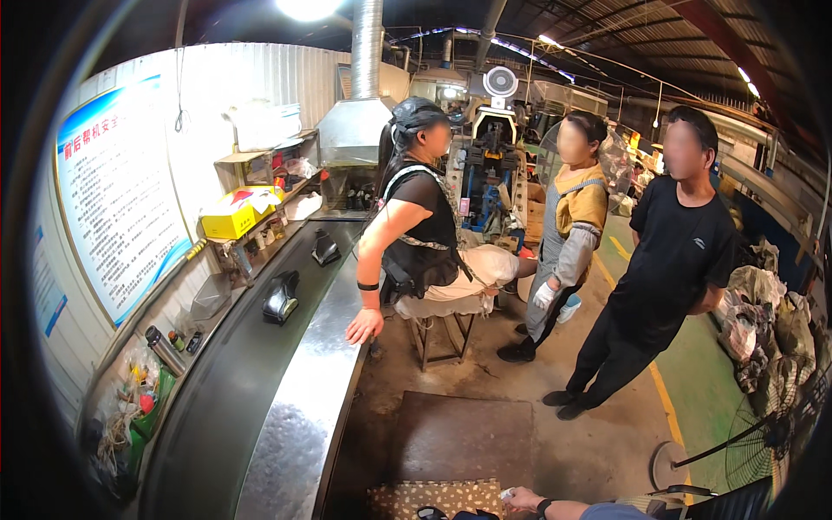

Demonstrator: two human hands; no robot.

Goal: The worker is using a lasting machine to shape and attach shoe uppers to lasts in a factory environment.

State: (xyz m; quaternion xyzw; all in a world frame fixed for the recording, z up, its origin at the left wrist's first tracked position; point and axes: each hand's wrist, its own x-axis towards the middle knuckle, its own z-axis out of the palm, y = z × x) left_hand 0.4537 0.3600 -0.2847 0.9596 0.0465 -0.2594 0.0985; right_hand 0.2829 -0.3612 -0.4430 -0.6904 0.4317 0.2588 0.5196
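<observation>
At the lower edge, my right hand [523, 500] comes in from the right, with a dark wristband and a blue-grey sleeve behind it. Its fingers are closed on a small white object [506, 494], too small to name. Just beside them lies a brown cloth with pale spots [433, 497], and dark things on it are cut off by the frame. My left hand does not show. Up the line, a glossy black shoe upper [281, 297] rests on the dark conveyor belt [217, 381], with a second black shoe piece [325, 249] farther along.
A metal ledge [299, 416] borders the belt. One person [425, 208] sits on a stool, a hand on that ledge; two others [568, 225] [672, 251] stand to the right. A floor fan [763, 433], sacks [754, 321], a yellow box [238, 217] and a flask [163, 347] surround the workplace.
</observation>
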